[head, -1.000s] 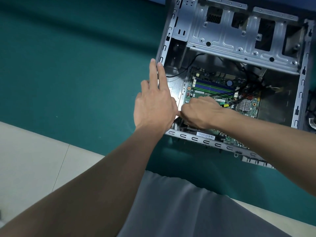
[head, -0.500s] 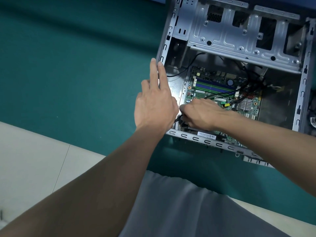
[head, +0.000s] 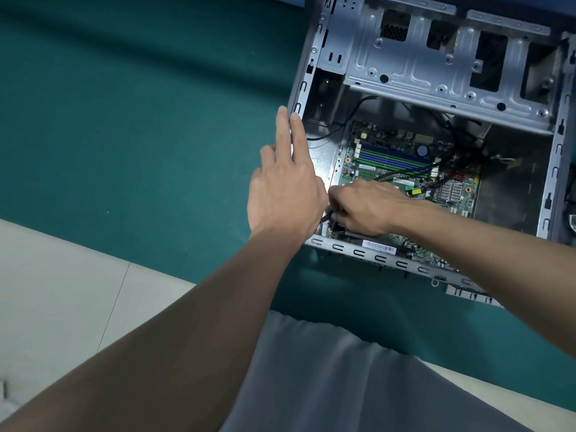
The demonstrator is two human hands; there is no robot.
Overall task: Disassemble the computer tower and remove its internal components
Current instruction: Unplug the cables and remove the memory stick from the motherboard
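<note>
Head view: left hand (head: 286, 188) flat-fingered at computer tower (head: 304, 85) rim, right hand (head: 364, 207) pinches black cable (head: 325, 217).

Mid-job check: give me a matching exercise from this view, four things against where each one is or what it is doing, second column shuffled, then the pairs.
Things:
1. left hand
2. right hand
3. drive cage
4. barcode label

Place or state:
A. on the near rim of the case
B. fingers straight, by the case's left wall
C. bare metal, at the case's far end
D. curled round a black cable at the near-left corner of the motherboard

Pairs: 1-B, 2-D, 3-C, 4-A
</note>
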